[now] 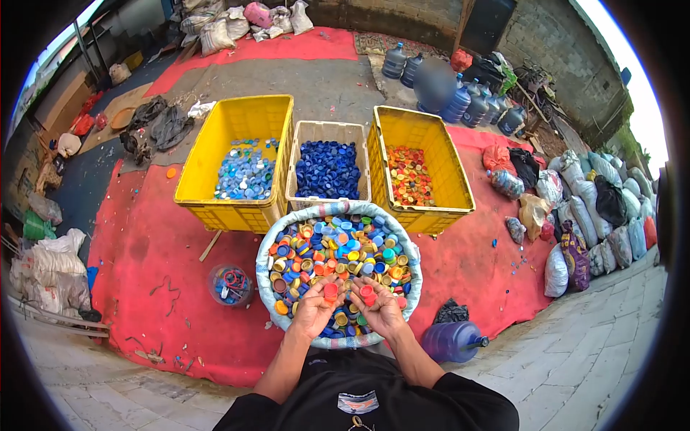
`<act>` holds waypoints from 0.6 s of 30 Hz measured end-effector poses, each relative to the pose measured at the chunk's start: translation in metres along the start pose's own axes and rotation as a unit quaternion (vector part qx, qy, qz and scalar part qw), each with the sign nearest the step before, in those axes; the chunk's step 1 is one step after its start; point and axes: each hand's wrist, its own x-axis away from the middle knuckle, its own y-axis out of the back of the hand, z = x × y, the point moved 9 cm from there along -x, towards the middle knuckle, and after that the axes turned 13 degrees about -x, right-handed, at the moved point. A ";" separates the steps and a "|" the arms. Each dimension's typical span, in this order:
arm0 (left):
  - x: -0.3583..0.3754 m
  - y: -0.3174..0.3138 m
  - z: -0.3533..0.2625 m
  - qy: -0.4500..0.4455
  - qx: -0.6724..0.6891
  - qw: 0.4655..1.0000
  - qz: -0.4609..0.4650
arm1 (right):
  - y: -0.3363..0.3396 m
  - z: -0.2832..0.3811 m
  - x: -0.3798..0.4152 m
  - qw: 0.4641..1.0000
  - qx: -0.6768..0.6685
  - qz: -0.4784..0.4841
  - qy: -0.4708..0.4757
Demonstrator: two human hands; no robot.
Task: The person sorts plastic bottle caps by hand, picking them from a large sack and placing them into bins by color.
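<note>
A round sack point(264, 260) full of mixed coloured bottle caps sits right in front of me. My left hand point(314, 310) hovers over its near side and pinches a red cap point(330, 291) between the fingertips. My right hand point(383, 309) is beside it and holds another red cap point(367, 293). Beyond the sack stand three crates: a yellow one point(215, 136) with light blue and white caps, a beige one point(327, 131) with dark blue caps, and a yellow one point(449, 172) with orange and red caps.
A small clear tub point(229, 285) with a few bits lies left of the sack on the red mat point(151, 237). A blue water jug point(454, 340) lies at the right. Filled sacks point(596, 215) line the right side, more jugs point(460, 100) stand behind.
</note>
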 end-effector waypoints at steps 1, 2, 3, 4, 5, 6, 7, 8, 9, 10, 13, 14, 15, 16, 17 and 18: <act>-0.008 -0.013 0.009 0.005 0.012 1.000 0.006 | 0.005 0.016 0.002 1.000 -0.020 0.014 0.002; -0.018 -0.027 0.019 0.012 0.023 1.000 0.010 | 0.003 0.036 0.007 0.999 -0.016 0.031 0.022; -0.028 -0.046 0.030 0.027 0.029 0.999 0.018 | 0.010 0.056 0.009 0.998 -0.020 0.035 0.040; -0.036 -0.068 0.038 0.039 0.018 0.998 0.045 | 0.019 0.076 0.013 0.997 -0.026 0.038 0.059; -0.048 -0.081 0.053 0.056 0.013 0.997 0.057 | 0.027 0.096 0.017 0.996 -0.024 0.042 0.075; -0.058 -0.095 0.067 0.072 0.009 0.995 0.069 | 0.035 0.115 0.022 0.995 -0.011 0.039 0.094; -0.067 -0.109 0.082 0.096 0.028 0.993 0.055 | 0.043 0.134 0.028 0.993 0.003 0.035 0.111; -0.076 -0.122 0.095 0.100 0.011 0.993 0.062 | 0.052 0.151 0.033 0.991 0.017 0.031 0.126; -0.086 -0.129 0.111 0.111 -0.004 0.992 0.064 | 0.064 0.168 0.036 0.989 0.020 0.027 0.146; -0.095 -0.137 0.125 0.121 -0.018 0.990 0.064 | 0.079 0.182 0.037 0.987 0.016 0.017 0.156; -0.115 -0.154 0.169 0.180 -0.007 0.983 0.028 | 0.119 0.216 0.042 0.985 0.020 -0.014 0.173; -0.120 -0.157 0.182 0.195 -0.005 0.981 0.017 | 0.134 0.223 0.043 0.984 0.008 -0.038 0.173; -0.126 -0.158 0.194 0.202 -0.009 0.979 0.009 | 0.150 0.229 0.042 0.983 -0.002 -0.060 0.173; -0.130 -0.155 0.206 0.208 0.000 0.978 -0.009 | 0.166 0.234 0.041 0.981 -0.010 -0.083 0.173; -0.135 -0.152 0.217 0.215 0.009 0.976 -0.026 | 0.178 0.238 0.040 0.981 -0.013 -0.096 0.167; -0.139 -0.150 0.226 0.221 0.019 0.974 -0.043 | 0.188 0.242 0.037 0.981 -0.022 -0.106 0.164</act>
